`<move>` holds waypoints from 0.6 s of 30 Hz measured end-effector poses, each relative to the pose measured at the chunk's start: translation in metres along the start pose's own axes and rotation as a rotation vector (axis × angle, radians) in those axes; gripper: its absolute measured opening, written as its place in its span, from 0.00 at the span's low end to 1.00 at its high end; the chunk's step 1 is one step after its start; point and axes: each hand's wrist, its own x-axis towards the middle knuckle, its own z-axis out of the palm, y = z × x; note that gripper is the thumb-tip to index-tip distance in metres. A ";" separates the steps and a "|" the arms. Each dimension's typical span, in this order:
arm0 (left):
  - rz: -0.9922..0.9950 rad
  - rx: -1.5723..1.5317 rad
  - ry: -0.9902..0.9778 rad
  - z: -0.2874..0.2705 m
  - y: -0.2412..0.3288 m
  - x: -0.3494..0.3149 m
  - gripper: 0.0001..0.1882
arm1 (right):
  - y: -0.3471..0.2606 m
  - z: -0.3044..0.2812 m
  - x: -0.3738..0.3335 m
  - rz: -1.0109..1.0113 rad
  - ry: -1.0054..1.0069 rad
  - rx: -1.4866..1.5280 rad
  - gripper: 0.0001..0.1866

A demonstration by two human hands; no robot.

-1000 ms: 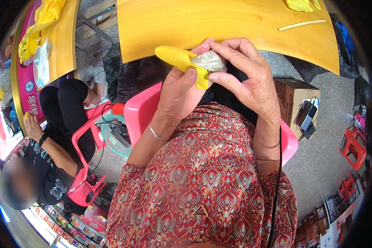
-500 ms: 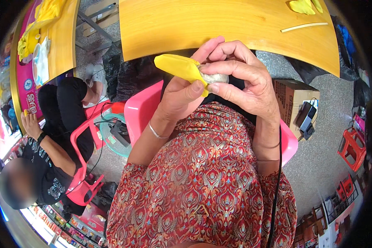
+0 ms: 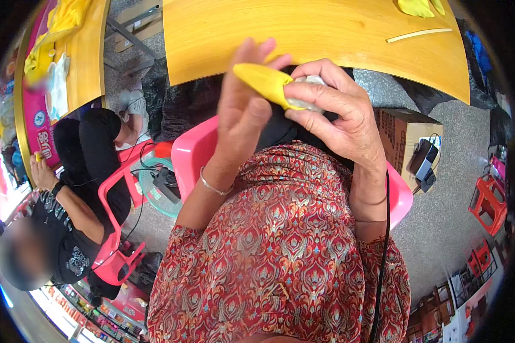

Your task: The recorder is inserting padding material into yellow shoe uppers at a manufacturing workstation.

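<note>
A small yellow cloth piece [image 3: 260, 80], tapered to a point on its left, hangs in the air above my lap. Out of its right end bulges a white filling, perhaps stuffing [image 3: 306, 94]. My right hand [image 3: 340, 106] grips that end, thumb below and fingers above, pressed round the filling and the cloth's edge. My left hand [image 3: 240, 103] stands upright at the pointed end, its fingers stretched out and smeared by motion. The yellow piece crosses in front of it; whether they touch, I cannot tell.
A wooden table [image 3: 303, 34] lies ahead, with a pale strip [image 3: 419, 35] and yellow cloth pieces [image 3: 416, 7] at its far right. A cardboard box [image 3: 403, 128] stands to the right. On the left, a person [image 3: 77, 223] sits beside a pink chair [image 3: 111, 228] and another table.
My left hand has let go of the yellow piece and opened, its fingers now pointing up. The piece has tilted, and my right hand alone grips it.
</note>
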 end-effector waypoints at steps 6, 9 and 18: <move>0.316 0.896 0.113 -0.010 0.044 0.007 0.21 | -0.002 -0.003 0.000 0.018 0.021 -0.129 0.17; 0.362 1.169 -0.011 -0.004 0.055 0.014 0.14 | -0.003 -0.001 -0.001 0.030 -0.021 -0.089 0.18; 0.344 1.353 0.078 0.008 0.039 0.015 0.12 | 0.001 0.007 -0.002 0.056 -0.047 -0.068 0.17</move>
